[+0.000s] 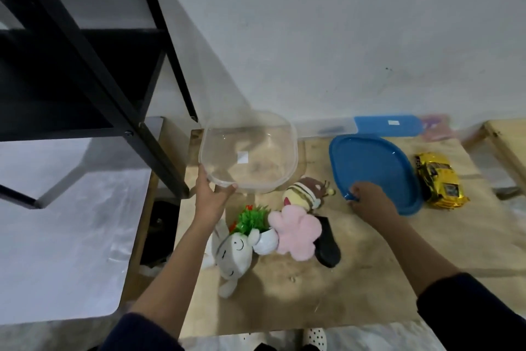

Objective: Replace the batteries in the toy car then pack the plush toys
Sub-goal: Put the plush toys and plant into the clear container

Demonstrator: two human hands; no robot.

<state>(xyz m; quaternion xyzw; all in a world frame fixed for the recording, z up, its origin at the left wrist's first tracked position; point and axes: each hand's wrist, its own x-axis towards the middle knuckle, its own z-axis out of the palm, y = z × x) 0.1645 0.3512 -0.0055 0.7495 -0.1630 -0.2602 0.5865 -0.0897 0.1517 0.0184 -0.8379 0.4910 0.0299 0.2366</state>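
Left hand (212, 197), arm extended, grips the clear tub (248, 151) by its near rim. Right hand (370, 198) pinches the blue lid (378, 168). Plush toys (296, 225) lie between on the bench (355, 279); toy car (439, 180) beside lid.

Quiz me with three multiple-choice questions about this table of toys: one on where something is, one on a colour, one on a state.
1. Where is the shiny yellow toy car?
A) inside the clear plastic tub
B) right of the blue plastic lid
C) in the left hand

2. What colour is the fluffy flower-shaped plush?
A) green
B) pink
C) grey

3. What state is the clear plastic tub in?
A) full of toys
B) lidded
C) empty, lid off

Answers:
1 B: the car lies on the wooden table beside the lid's right edge.
2 B: its petals are pink.
3 C: nothing lies inside it, and the right hand holds the lid apart from it.
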